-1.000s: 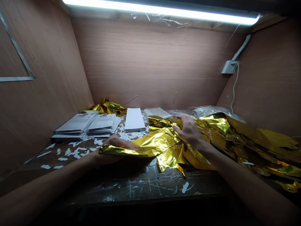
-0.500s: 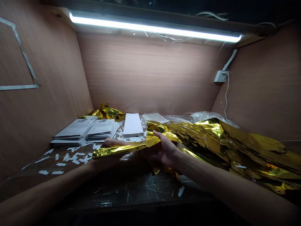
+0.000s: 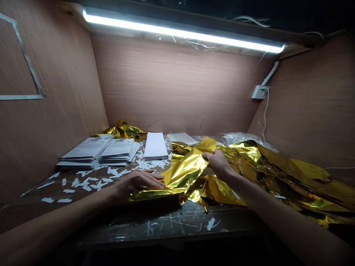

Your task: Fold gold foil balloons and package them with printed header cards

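Observation:
A shiny gold foil piece (image 3: 184,171) stretches between my hands above the table's front part. My left hand (image 3: 140,181) rests on its left end, fingers stretched out and lying flat. My right hand (image 3: 219,162) pinches the raised right end, thumb on top; the fingers beneath are hidden. The foil's near left edge is folded up into a narrow strip. More gold foil (image 3: 255,170) lies in a crumpled, layered heap under and to the right of my right hand.
Stacks of printed white cards (image 3: 85,149) stand at the left, near a crumpled gold foil bundle (image 3: 124,130). A white card stack (image 3: 155,146) and a clear tray (image 3: 181,138) are at the back. White paper scraps (image 3: 83,181) litter the dark table (image 3: 155,225).
My right hand swept left under the foil, then moved back right and now pinches its raised end. My left hand shifted onto the foil's top, its fingers now showing.

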`<action>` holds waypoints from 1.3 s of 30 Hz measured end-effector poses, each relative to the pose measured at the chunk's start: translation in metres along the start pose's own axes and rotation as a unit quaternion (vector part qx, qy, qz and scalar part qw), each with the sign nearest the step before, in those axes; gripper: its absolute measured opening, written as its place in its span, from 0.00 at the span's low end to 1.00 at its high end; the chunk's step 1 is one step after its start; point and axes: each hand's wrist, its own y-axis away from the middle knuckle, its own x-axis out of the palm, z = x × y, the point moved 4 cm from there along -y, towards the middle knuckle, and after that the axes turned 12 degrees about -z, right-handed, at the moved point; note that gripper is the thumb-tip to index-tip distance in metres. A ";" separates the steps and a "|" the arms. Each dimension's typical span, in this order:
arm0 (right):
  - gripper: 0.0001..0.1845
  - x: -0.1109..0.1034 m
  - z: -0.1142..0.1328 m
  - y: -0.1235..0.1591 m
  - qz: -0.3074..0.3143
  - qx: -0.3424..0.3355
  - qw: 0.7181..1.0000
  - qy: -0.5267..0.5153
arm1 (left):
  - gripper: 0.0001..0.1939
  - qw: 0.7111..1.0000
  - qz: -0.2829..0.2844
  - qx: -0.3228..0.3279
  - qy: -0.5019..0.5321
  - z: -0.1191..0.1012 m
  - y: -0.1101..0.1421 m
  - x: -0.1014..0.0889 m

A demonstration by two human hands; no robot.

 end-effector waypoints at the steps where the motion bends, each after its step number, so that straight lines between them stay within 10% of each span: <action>1: 0.11 -0.006 -0.010 -0.005 -0.014 0.010 0.999 0.031 | 0.17 1.000 0.015 0.002 -0.021 0.003 0.001 0.001; 4: 0.13 -0.023 -0.023 -0.017 -0.050 0.003 0.992 0.117 | 0.20 0.998 0.041 0.004 -0.047 0.005 0.001 -0.004; 9: 0.16 -0.030 -0.014 -0.019 -0.057 -0.034 0.969 0.237 | 0.17 0.997 -0.080 0.007 0.006 -0.021 -0.008 -0.020; 13: 0.16 -0.027 -0.013 -0.017 -0.051 -0.046 0.965 0.253 | 0.21 0.995 0.014 0.076 -0.065 -0.048 -0.010 0.013; 24: 0.16 0.004 -0.011 0.027 0.025 0.177 0.976 -0.125 | 0.20 0.982 0.060 0.147 -0.099 -0.058 -0.006 0.039; 31: 0.09 0.002 0.004 0.045 0.004 -0.013 0.990 0.140 | 0.21 0.984 0.067 0.132 -0.095 -0.057 -0.008 0.040; 39: 0.15 0.011 0.006 0.049 0.024 -0.346 0.823 0.450 | 0.19 0.986 0.053 0.119 -0.107 -0.052 -0.005 0.041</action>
